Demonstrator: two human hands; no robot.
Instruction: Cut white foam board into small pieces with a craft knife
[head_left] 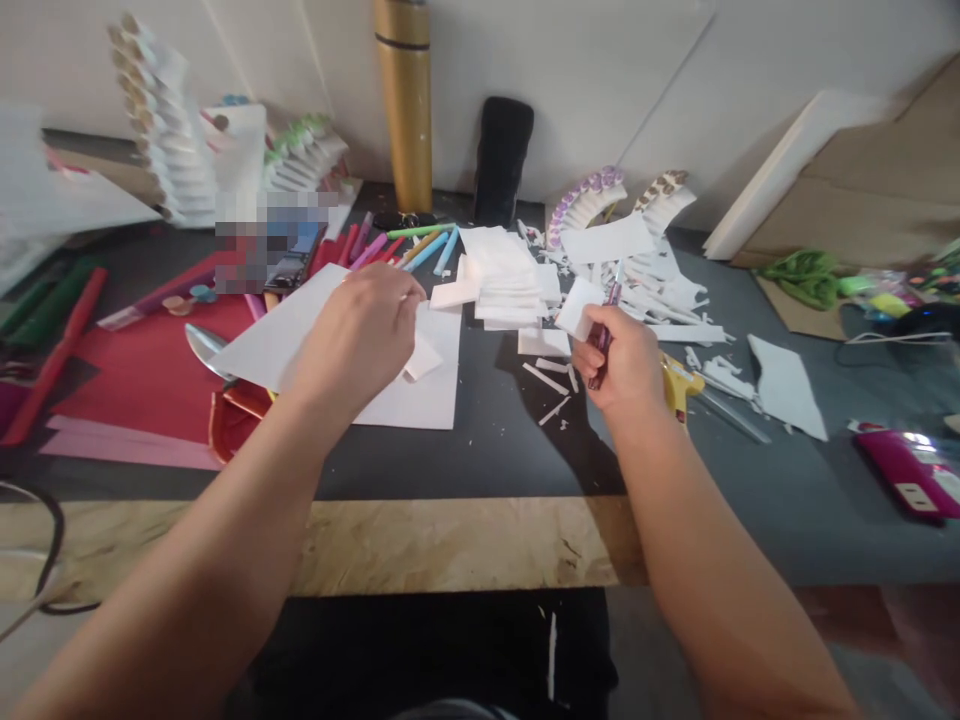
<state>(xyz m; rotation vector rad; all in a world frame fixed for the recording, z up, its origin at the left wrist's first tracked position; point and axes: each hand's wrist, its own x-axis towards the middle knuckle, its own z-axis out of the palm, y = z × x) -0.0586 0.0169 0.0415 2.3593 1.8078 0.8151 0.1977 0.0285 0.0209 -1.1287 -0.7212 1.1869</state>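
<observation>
My left hand (367,320) is above white paper sheets (416,408), its fingers curled together; whatever they may hold is hidden. A small white paper piece (424,358) lies just under its fingertips. In my closed right hand (626,360) is a slim dark purple pen-like tool (604,345), its pale tip pointing up and away. A small white paper square (576,306) also sits between the fingers of that hand. Between both hands rises a stack of cut white paper pieces (508,275), with narrow paper strips (551,380) scattered in front.
Red-orange-handled scissors (238,412) lie left, beside red paper (142,365). A yellow glue gun (679,385) is close to my right wrist, near paper scraps (660,285). Behind stand a gold flask (406,110) and a black case (504,160). A magenta device (911,470) sits far right.
</observation>
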